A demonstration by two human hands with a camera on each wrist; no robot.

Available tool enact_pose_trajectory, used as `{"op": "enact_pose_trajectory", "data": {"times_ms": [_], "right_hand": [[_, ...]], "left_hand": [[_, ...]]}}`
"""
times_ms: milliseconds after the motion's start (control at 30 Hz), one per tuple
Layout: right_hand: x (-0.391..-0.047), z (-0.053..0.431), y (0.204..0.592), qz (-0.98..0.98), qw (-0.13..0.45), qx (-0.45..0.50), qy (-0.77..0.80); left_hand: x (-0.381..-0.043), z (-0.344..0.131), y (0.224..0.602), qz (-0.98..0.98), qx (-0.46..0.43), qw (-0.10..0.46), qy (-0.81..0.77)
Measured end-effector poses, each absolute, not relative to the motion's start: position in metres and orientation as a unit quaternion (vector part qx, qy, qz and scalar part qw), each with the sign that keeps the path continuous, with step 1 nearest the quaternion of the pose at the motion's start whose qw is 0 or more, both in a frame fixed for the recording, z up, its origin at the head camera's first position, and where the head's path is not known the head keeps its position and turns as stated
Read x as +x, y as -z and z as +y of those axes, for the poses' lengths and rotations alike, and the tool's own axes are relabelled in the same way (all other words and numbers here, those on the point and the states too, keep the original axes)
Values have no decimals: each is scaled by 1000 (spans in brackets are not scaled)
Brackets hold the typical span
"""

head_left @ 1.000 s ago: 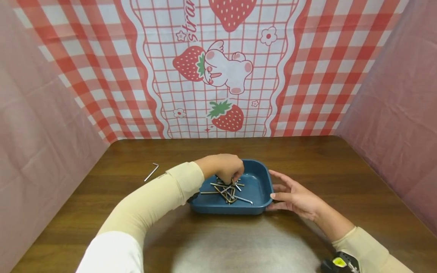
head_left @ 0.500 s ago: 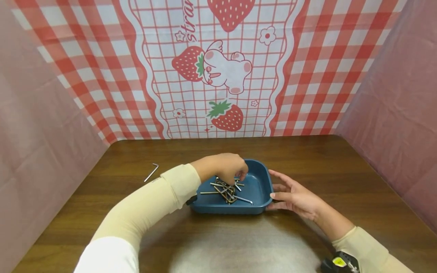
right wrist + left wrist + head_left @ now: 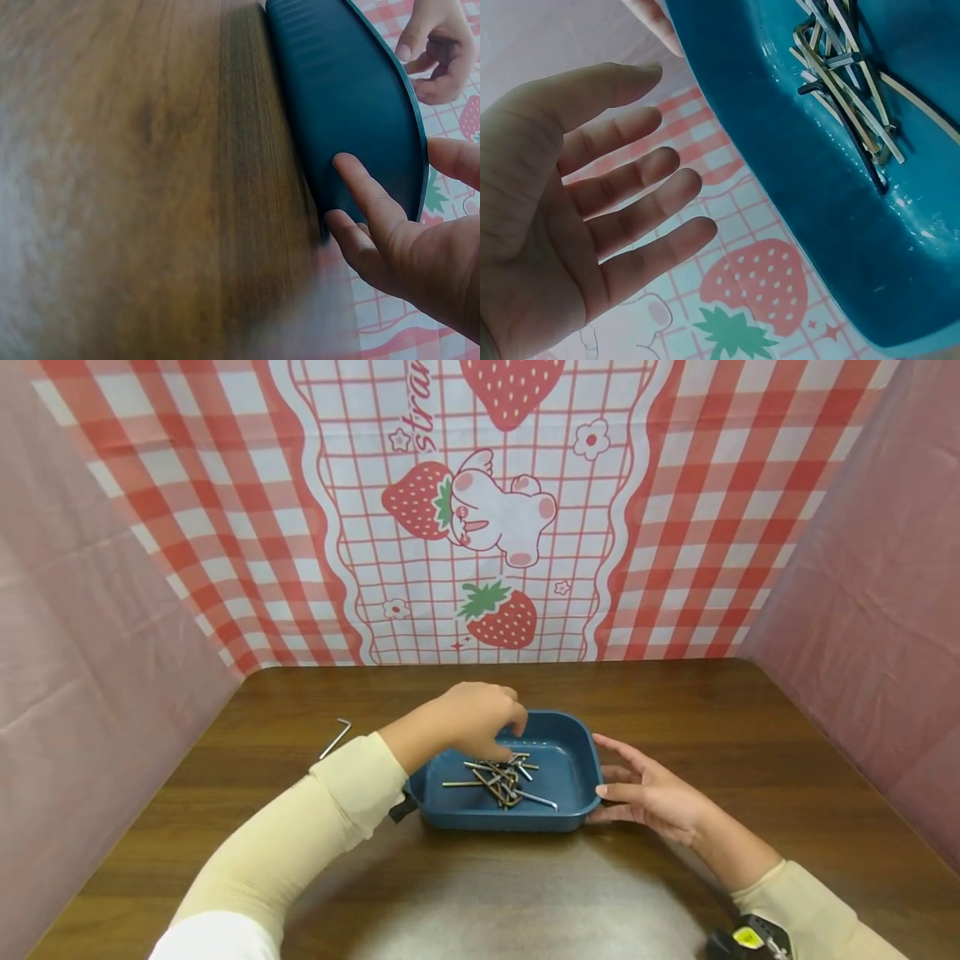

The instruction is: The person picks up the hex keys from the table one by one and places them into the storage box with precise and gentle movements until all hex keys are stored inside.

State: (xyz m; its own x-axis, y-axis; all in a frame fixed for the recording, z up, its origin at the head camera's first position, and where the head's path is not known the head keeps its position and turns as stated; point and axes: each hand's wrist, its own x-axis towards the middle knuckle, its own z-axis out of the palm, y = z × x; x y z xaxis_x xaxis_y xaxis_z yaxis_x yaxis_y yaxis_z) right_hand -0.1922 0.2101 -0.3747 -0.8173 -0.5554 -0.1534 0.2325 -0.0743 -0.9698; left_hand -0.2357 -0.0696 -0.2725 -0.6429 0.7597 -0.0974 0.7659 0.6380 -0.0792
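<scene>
My left hand [image 3: 480,720] hovers over the back left of a blue tray [image 3: 570,768], fingers spread and loosely bent. In the left wrist view, nothing lies between the left hand's fingers [image 3: 656,195]. Below it, a pile of L-shaped hex keys [image 3: 506,783] lies jumbled inside the tray, some silver, some brassy, one dark key [image 3: 847,131]. My right hand [image 3: 660,802] touches the tray's right end. Its fairly straight fingertips [image 3: 346,161] rest against the outer wall in the right wrist view, without curling round it.
One silver hex key [image 3: 334,739] lies by itself on the wooden table [image 3: 480,893], left of the tray. Behind the table hangs a red-and-white strawberry cloth [image 3: 495,527]. Pink cloth [image 3: 847,610] covers both sides.
My left hand has lifted from the pile and drawn back to the left, its fingers uncurling. The right hand and the tray have stayed in place.
</scene>
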Motion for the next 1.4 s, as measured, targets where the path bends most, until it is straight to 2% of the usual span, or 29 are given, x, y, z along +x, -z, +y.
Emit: {"op": "enact_pose_trajectory", "data": {"times_ms": [700, 1000, 1400], "right_hand": [[-191, 209, 374, 626, 271, -126, 721], [-191, 209, 372, 624, 273, -124, 722], [-190, 209, 371, 624, 274, -122, 721]], "left_hand": [[-208, -111, 277, 916, 392, -79, -17], [-196, -129, 271, 932, 355, -49, -47], [-191, -162, 280, 933, 329, -107, -97]]}}
